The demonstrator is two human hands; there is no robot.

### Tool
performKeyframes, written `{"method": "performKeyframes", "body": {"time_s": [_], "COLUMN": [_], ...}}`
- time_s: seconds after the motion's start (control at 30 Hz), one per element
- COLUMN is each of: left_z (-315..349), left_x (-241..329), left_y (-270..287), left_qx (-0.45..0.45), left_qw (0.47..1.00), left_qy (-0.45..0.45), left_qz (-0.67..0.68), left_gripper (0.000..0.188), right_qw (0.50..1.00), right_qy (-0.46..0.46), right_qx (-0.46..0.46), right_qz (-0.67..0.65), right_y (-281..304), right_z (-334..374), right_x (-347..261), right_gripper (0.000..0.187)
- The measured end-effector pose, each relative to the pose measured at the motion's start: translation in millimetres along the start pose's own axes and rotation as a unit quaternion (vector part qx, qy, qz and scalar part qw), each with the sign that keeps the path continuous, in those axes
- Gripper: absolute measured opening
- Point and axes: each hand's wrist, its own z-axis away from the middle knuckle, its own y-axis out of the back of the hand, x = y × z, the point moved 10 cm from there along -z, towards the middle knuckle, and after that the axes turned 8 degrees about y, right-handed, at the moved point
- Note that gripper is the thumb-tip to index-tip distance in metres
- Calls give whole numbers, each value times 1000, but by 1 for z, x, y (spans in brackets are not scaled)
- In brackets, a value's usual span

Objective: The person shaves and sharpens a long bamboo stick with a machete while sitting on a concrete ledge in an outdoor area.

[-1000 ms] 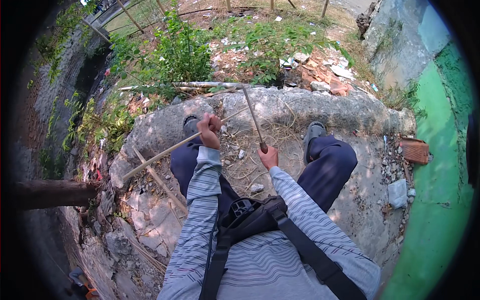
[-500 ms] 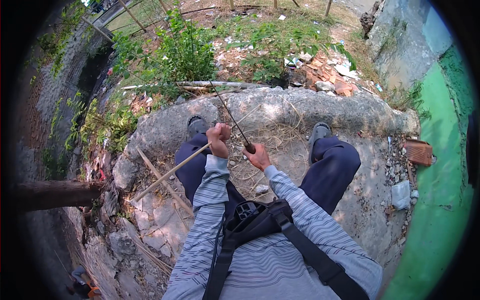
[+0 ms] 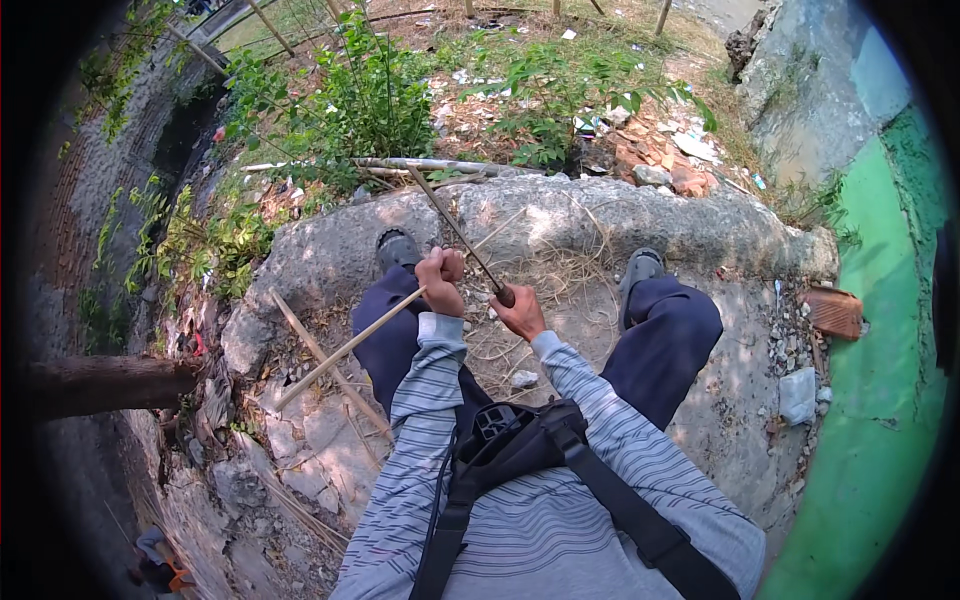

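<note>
— What is held in the left hand (image 3: 441, 280)?
— A long, pale stick (image 3: 345, 350), thin and straight like split bamboo, is gripped in a closed fist. It slants down to the left, its lower end over the cracked concrete slab (image 3: 330, 440).

— And the right hand (image 3: 520, 312)?
— It is clenched around the dark rounded handle of a blade (image 3: 455, 232), narrow and flat, which is angled up and to the left, past the left fist. Whether blade and stick touch cannot be told.

— What is underfoot?
— A rough grey concrete ledge (image 3: 560, 215), rounded at its far edge and strewn with dry straw. Grey shoes (image 3: 398, 248) are planted near that edge. Leafy weeds (image 3: 350, 100) and broken bricks (image 3: 660, 165) are seen beyond.
</note>
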Motion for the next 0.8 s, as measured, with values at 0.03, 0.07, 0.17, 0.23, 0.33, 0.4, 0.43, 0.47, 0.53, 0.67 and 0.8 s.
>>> {"method": "performKeyframes", "body": {"time_s": [0.03,0.07,0.17,0.23,0.33,0.4,0.43,0.47,0.53,0.67,0.8], "left_z": [0,1,-1,-1,1,0,3,3,2,1,1], "left_x": [-1,-1,2,1,0,-2,-5,-7,-5,-3,-1], "left_y": [3,6,0,-1,0,12,9,8,6,-3,6], "left_qx": [8,16,-2,-1,3,25,13,2,-16,-7,-6], "left_qw": [1000,1000,1000,1000,1000,999,1000,1000,1000,1000,1000], "left_qy": [5,10,12,10,9,13,21,29,20,11,12], "left_qz": [1,2,-2,-2,5,16,4,-7,-4,13,8], "left_gripper": [49,50,50,49,49,49,48,47,47,46,45], "right_qw": [1000,1000,1000,1000,1000,1000,1000,1000,1000,999,998], "right_qy": [-1,0,-5,-9,-28,-20,-22,-23,-9,-38,-53], "right_qx": [3,0,-10,-3,2,-3,-2,-1,-7,14,4], "right_qz": [3,2,0,-11,4,-8,-9,-9,10,20,25], "right_y": [0,-3,-6,-4,-3,-6,-2,0,-3,4,-1], "right_z": [3,1,-3,-6,-6,-6,-2,-1,-6,-5,-5], "right_x": [-5,-10,-11,-6,1,-14,-16,-18,-17,15,9], "right_gripper": [29,29,25,31,31,31,31,32,32,31,27]}}
